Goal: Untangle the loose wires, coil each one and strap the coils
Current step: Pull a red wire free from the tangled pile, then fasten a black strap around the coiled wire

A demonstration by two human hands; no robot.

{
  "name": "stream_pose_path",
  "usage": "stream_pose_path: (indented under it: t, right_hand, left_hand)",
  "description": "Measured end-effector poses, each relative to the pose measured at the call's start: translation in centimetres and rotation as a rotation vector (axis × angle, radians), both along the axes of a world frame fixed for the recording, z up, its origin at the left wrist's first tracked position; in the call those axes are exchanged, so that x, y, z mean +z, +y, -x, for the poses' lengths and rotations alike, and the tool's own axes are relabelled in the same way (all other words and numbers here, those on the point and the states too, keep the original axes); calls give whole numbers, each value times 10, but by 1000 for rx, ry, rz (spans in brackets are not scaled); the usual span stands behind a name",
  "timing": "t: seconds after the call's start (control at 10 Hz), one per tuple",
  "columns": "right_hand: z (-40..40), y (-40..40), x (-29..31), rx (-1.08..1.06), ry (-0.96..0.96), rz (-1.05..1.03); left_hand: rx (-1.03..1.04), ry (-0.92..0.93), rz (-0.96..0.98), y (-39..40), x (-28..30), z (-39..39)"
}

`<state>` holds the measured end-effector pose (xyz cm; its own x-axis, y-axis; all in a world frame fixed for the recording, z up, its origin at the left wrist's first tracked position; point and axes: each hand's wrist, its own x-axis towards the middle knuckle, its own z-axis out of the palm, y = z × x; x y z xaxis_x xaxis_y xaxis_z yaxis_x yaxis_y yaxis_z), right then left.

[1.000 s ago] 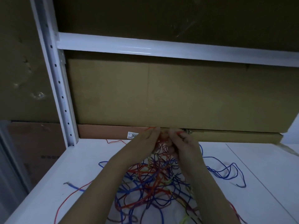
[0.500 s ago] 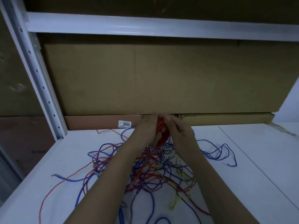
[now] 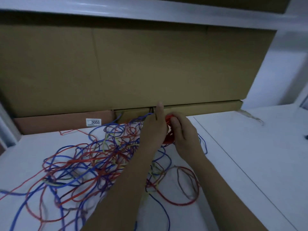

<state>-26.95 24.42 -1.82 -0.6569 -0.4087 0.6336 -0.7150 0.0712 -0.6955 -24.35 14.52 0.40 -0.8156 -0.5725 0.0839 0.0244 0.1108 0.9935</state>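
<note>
In the head view, both hands are now sitting further right than half a second ago, and the camera is looking more to the right, so the white upright post at the left is no longer showing and the tangle of wires (image 3: 100, 164) is spreading mostly left of the arms. The tangle, blue, red and yellowish, is lying on a white shelf surface (image 3: 250, 164) with a thin seam running diagonally across its right part. Behind it, a large cardboard box (image 3: 133, 64) is filling the back of the shelf bay, standing on a flatter box bearing a white label (image 3: 93, 122) reading 3055, and a white beam (image 3: 150, 13) is crossing above. The left hand (image 3: 154, 130) is reaching forward with fingers raised, one fingertip pointing up against the cardboard; its grip cannot be told, as its palm side is hidden. The right hand (image 3: 183, 135) is curling its fingers around a small red coil (image 3: 169, 129), holding it between the two hands just above the shelf.
</note>
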Motion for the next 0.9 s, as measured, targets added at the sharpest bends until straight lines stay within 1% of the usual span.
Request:
stream_pose_path:
  t: [0.1,0.2,0.4,0.5,0.6,0.7,0.9]
  right_hand:
    - [13,15,-6,-57,-9,32]
    - [23,30,-17,-119,-63,18]
    - [38,65,-24,-233,-83,-5]
    - [45,78,-23,-238,-95,-53]
    - [53,95,-25,-261,-93,-56]
    - [64,115,-29,-267,-105,-71]
    - [78,154,-51,-369,-159,-76]
  left_hand:
    - [-1,37,53,21,-4,7]
    - [-49,0,166,34,-11,17]
    - [-166,-61,-47,66,-22,34]
    - [-181,-96,-97,75,-29,42]
    - [-197,-75,27,85,-36,45]
    - [-201,-31,112,103,-40,49]
    - [-217,-19,208,152,-50,63]
